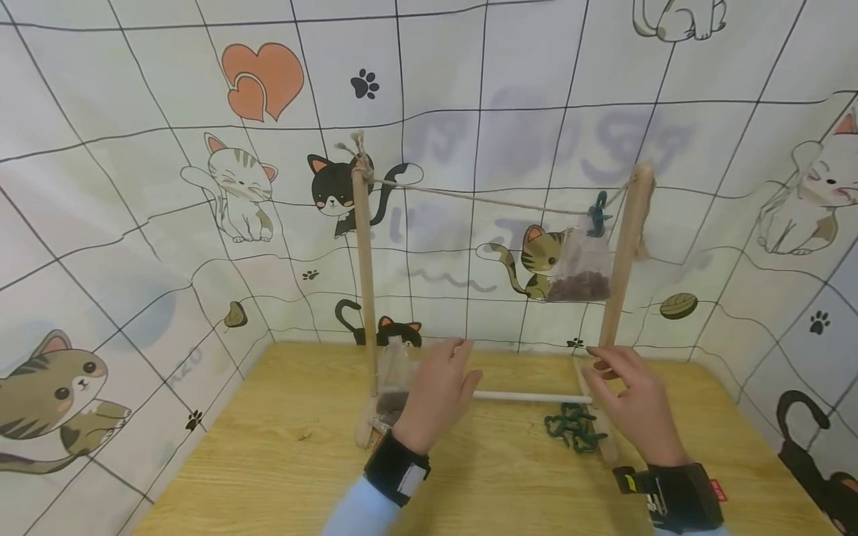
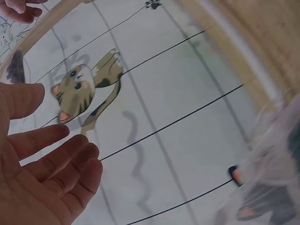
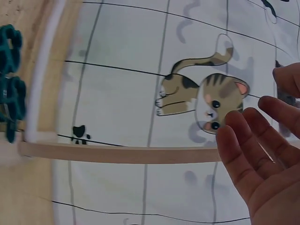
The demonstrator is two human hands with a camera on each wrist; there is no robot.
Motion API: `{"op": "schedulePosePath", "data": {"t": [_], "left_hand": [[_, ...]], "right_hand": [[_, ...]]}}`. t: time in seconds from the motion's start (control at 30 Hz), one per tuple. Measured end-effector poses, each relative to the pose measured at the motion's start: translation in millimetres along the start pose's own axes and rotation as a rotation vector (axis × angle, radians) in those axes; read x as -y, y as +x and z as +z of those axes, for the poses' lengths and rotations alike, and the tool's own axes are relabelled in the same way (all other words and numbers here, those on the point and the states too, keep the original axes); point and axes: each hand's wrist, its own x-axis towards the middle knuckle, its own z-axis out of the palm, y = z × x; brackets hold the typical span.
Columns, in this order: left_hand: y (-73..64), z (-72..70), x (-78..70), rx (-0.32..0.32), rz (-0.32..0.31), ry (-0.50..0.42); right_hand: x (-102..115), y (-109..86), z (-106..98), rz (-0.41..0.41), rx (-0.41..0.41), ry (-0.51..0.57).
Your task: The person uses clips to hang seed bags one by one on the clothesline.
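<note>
My left hand (image 1: pixel 437 398) hovers over the table with fingers loosely spread, holding nothing; it partly hides a clear plastic bag (image 1: pixel 394 365) with dark contents at the foot of the left wooden post (image 1: pixel 365 290). Beside the right wooden post (image 1: pixel 625 260) is my right hand (image 1: pixel 637 409), empty, its fingers slightly bent. Both palms show bare in the wrist views. From a string (image 1: pixel 469 196) tied between the posts, a green clip (image 1: pixel 598 216) holds another clear bag (image 1: pixel 580 279) of reddish-brown bits near the right end. Several green clips (image 1: pixel 575 428) lie piled below the right hand.
A white rod (image 1: pixel 529 397) joins the two posts low down, just above the wooden table (image 1: pixel 281 447). Small wrapped items lie under the left bag. Behind and at both sides hangs a cat-print cloth (image 1: pixel 442 67).
</note>
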Motion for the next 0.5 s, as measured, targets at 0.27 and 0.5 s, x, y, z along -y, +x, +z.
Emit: {"op": "schedulePosePath", "data": {"t": [0.27,0.5], "left_hand": [[-31.7,31.1,0.6,0.027,-0.062,-0.036],[-46.0,44.2,1.2,0.062,-0.112,-0.034]], "right_hand": [[-7.0,-27.2,11.6,0.099,0.048,0.004],[-15.4,-46.3,24.8,0.108,0.117,-0.015]]}}
